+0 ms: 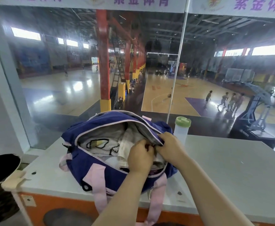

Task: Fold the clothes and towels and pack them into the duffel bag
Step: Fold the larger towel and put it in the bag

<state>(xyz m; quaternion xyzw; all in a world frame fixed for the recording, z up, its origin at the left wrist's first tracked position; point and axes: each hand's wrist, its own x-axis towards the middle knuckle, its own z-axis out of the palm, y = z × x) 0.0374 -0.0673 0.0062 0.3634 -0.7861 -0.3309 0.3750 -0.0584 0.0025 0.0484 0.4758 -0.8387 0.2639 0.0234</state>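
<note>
1. The navy fabric duffel bag with pale pink straps (91,162) sits on the grey-topped bench (223,168), its mouth open; white folded towels and clothes (107,144) lie inside.
2. Our left hand (140,158) is clenched at the right end of the opening, apparently on the zip pull, which is hidden.
3. Our right hand (169,145) grasps the bag's far zip edge.
4. To close well, we judge: tuck the cloth below the zip line, keep both edges taut, and draw the pull steadily leftward.
5. A clear plastic bottle with a green lid (181,129) stands just beside the bag.
</note>
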